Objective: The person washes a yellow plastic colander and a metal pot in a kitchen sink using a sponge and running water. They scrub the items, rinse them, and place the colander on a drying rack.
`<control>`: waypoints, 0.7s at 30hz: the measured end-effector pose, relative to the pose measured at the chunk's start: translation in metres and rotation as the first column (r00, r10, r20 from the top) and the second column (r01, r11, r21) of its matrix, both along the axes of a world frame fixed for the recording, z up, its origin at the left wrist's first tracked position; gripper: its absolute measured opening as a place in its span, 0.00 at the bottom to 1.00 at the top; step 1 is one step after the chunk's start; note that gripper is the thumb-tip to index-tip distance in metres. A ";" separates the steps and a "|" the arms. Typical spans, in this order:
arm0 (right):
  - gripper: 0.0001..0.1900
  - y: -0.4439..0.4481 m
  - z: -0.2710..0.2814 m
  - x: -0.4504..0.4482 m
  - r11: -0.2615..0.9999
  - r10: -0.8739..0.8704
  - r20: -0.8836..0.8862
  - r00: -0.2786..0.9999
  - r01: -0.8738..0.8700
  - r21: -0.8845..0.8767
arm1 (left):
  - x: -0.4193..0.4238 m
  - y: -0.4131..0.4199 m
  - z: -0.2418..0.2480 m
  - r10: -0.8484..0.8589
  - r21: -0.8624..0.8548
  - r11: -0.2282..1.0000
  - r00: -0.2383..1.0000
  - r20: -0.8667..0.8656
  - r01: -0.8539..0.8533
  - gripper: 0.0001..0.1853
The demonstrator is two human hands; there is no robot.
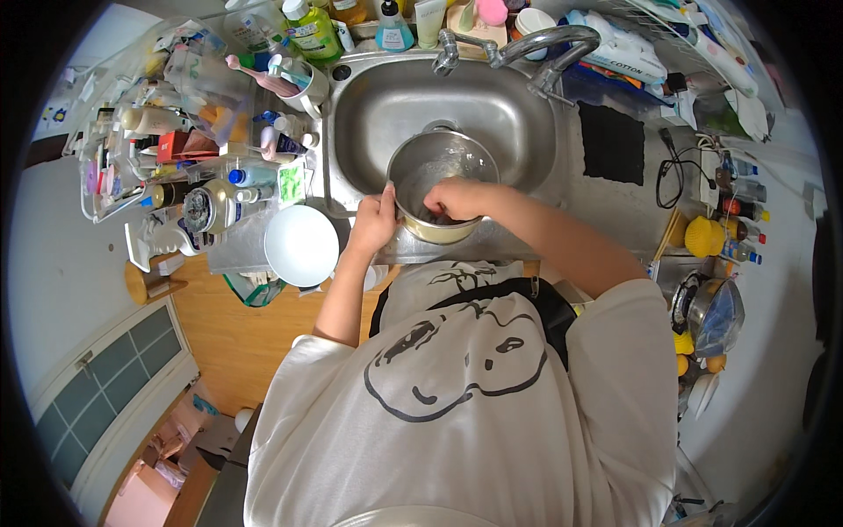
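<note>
A round pot point(438, 158) with a shiny metal inside and a pale yellow outer wall rests at the near edge of the stainless steel sink point(369, 99), tilted a little towards me. My left hand point(377, 221) grips its left rim, thumb up. My right hand point(458, 199) reaches inside with curled fingers near the bottom of the near wall; whether it holds anything there is hidden. Beyond the pot, the chrome faucet point(550, 39) arches over the back right of the sink. A white bowl point(301, 246) lies left of my left hand, at the counter's front edge.
Left of the sink stand a cup with toothbrushes point(309, 92) and crowded bottles. Soap and lotion bottles point(394, 33) line the back. On the right counter point(612, 211) lie a black cloth point(612, 143), a black cable point(672, 171) and a yellow sponge-like object point(705, 236).
</note>
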State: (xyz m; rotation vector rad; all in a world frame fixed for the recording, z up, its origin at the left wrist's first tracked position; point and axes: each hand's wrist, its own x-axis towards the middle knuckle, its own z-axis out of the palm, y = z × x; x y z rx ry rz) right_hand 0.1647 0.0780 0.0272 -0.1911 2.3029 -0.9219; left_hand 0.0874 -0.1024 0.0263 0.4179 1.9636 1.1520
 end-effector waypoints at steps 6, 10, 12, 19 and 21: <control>0.08 -0.023 -0.031 -0.005 0.433 -0.464 0.529 0.710 0.703 -0.564 | 0.005 0.002 0.000 0.018 0.057 0.998 0.999 -0.037 -0.016 0.30; 0.18 -0.056 -0.036 -0.039 0.028 -0.839 0.490 0.236 0.918 -0.395 | 0.005 -0.002 -0.009 -0.021 0.035 0.999 0.999 -0.034 0.022 0.31; 0.25 -0.056 -0.077 -0.061 -0.071 -0.947 0.320 0.019 0.961 -0.267 | 0.009 0.000 -0.002 -0.044 0.026 0.999 0.998 -0.035 0.045 0.31; 0.12 -0.049 -0.009 -0.043 0.291 -0.504 0.804 0.316 0.938 -0.187 | 0.012 -0.008 -0.010 -0.045 0.029 0.998 0.992 -0.118 0.049 0.33; 0.18 -0.042 0.024 -0.031 0.390 -0.408 0.848 0.340 0.904 -0.175 | 0.011 -0.009 -0.008 -0.066 0.012 0.998 0.986 -0.156 0.069 0.33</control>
